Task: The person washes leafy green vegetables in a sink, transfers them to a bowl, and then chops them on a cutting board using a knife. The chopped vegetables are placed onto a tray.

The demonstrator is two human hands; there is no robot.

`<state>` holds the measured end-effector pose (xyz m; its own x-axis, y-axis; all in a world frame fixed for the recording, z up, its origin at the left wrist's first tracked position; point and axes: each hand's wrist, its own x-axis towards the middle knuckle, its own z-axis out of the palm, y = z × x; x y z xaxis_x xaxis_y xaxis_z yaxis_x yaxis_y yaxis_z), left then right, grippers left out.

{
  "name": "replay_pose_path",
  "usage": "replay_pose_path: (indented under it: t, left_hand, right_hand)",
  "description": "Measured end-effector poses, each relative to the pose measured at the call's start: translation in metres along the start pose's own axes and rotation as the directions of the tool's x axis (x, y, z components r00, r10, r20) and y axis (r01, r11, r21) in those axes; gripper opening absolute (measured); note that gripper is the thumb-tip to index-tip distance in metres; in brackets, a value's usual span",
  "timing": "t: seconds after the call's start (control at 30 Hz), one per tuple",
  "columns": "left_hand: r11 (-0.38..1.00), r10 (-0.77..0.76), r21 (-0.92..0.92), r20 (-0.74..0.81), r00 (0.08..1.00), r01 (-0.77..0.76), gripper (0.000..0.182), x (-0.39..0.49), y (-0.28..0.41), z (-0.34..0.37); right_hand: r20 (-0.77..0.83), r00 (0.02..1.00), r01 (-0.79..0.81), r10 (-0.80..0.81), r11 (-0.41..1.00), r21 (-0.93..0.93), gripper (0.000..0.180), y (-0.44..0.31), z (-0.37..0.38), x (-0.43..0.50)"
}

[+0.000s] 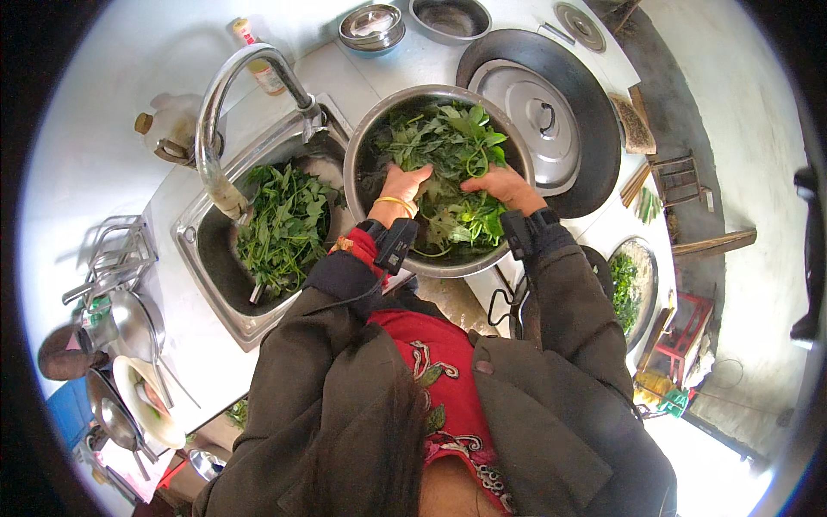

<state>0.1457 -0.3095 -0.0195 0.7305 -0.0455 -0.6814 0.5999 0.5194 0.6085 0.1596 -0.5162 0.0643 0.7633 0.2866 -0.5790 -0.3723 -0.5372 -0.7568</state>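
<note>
Both hands are inside a large stainless steel basin [356, 169], among wet-looking leafy greens [446, 139]. My left hand [399, 189], thumb up, grips the left side of the bunch. On the other side, my right hand [507, 186] has its fingers sunk in the same leaves, which hide the fingertips. Looser, paler leaves [465, 226] lie nearer me in the basin. More leafy greens [284, 226] are heaped in the metal sink [213, 265] to the left, below a curved chrome faucet [210, 116].
Right of the basin sits a wok [597, 148] with a metal lid [526, 123]. Bowls [371, 29] and a bottle [261, 64] stand along the back. A glass jar [174, 123] is behind the sink; pans [132, 316] are at left. Chopped greens [623, 284] lie at right.
</note>
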Motion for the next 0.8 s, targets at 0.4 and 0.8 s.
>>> replay_pose_path:
  t: [0.4, 0.8]
  left_hand:
    - [0.991, 0.130, 0.009, 0.023, 0.991, -0.130, 0.055, -0.048, 0.024, -0.004]
    - [0.931, -0.233, 0.281, -0.039, 0.972, 0.234, 0.059, -0.057, 0.034, 0.001]
  right_hand:
    - [0.092, 0.995, -0.027, 0.028, 0.999, -0.018, 0.078, 0.003, -0.034, -0.023]
    - [-0.151, 0.983, -0.181, 0.107, 0.738, -0.651, 0.165, -0.038, 0.080, -0.011]
